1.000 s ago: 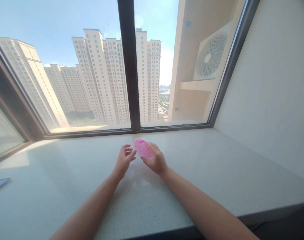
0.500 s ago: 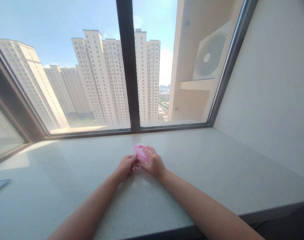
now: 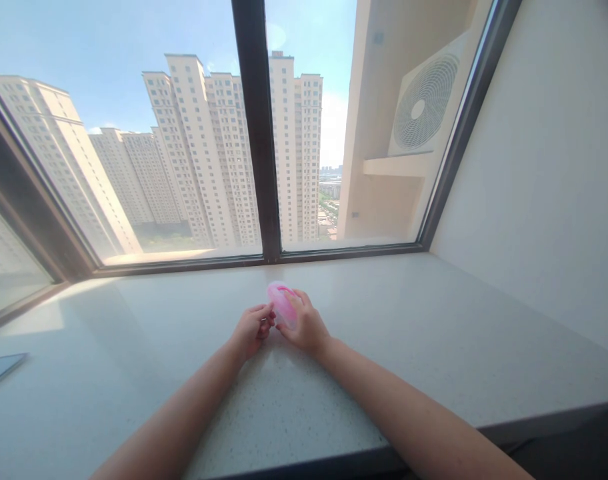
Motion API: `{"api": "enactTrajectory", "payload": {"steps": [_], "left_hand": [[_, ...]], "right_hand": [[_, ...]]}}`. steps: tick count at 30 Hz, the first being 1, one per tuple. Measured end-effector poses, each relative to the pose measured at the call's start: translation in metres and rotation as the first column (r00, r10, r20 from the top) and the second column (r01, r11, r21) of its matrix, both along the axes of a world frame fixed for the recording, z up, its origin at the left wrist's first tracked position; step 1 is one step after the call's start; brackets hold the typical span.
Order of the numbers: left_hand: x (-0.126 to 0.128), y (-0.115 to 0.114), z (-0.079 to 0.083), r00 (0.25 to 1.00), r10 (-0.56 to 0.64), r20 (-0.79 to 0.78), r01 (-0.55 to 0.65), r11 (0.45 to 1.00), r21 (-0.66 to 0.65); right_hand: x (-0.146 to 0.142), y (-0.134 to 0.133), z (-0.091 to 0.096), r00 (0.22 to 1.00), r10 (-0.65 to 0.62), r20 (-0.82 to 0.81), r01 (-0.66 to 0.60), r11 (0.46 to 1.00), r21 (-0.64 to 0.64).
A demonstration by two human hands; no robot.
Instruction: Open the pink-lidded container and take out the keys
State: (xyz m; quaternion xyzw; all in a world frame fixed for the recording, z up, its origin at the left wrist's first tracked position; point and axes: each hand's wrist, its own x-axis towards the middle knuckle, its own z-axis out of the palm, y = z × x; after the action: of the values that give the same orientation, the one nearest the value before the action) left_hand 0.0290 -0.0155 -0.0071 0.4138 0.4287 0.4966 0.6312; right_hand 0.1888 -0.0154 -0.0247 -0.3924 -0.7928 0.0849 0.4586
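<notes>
A small round pink object [image 3: 283,305] with a pale, see-through rim stands tilted above the sill; its exact kind is unclear. Wrapped around its right side is my right hand [image 3: 307,325], with the thumb low and the fingers over the upper edge. At its left edge, my left hand [image 3: 253,330] is closed in a pinch, the thumb and forefinger tips meeting the rim. Whatever lies between those left fingertips is too small to make out. My right fingers hide part of the pink face.
The speckled pale windowsill [image 3: 134,373] spreads under both forearms, with a dark front edge at the lower right. A flat bluish-grey object [image 3: 3,368] lies at the far left. Dark-framed window panes [image 3: 269,167] rise behind, and a white wall [image 3: 544,200] bounds the right side.
The pink object has tipped more upright in my right hand. My left hand has shifted slightly left, its fingers still pinched. The view has moved a little.
</notes>
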Motion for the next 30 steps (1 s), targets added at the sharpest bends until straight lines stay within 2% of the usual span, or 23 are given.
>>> {"api": "enactTrajectory", "payload": {"steps": [6,11,14,17,19,22,26,28,30], "left_hand": [[0.004,-0.005,0.004,0.997,0.069,-0.020,-0.067,0.996,0.066],[0.004,-0.008,0.009,0.963,0.129,-0.237,-0.071,0.968,0.242],[-0.002,-0.009,0.011,0.874,0.194,-0.446,0.023,0.900,0.436],[-0.010,-0.008,0.011,0.781,0.258,-0.568,0.149,0.808,0.571],[-0.016,-0.006,0.011,0.745,0.278,-0.606,0.194,0.779,0.596],[-0.023,-0.003,0.013,0.703,0.366,-0.610,0.176,0.742,0.647],[-0.032,-0.001,0.021,0.647,0.507,-0.569,0.153,0.645,0.748],[-0.035,-0.001,0.022,0.658,0.475,-0.585,0.191,0.646,0.739],[-0.037,0.001,0.019,0.695,0.379,-0.612,0.221,0.696,0.683]], "right_hand": [[0.000,0.001,-0.001,1.000,0.019,0.000,-0.019,1.000,0.020],[0.005,0.004,0.005,0.996,0.067,-0.051,-0.066,0.998,0.018],[0.010,0.006,0.010,0.989,0.129,-0.072,-0.127,0.992,0.025],[0.017,0.009,0.013,0.978,0.201,-0.060,-0.201,0.980,0.015],[0.021,0.010,0.014,0.970,0.239,-0.046,-0.239,0.971,0.006],[0.027,0.011,0.014,0.958,0.286,-0.023,-0.286,0.958,-0.009],[0.030,0.011,0.015,0.942,0.335,-0.016,-0.336,0.941,-0.044],[0.030,0.010,0.016,0.935,0.355,-0.018,-0.356,0.933,-0.052],[0.030,0.009,0.018,0.926,0.376,-0.020,-0.377,0.924,-0.057]]}}
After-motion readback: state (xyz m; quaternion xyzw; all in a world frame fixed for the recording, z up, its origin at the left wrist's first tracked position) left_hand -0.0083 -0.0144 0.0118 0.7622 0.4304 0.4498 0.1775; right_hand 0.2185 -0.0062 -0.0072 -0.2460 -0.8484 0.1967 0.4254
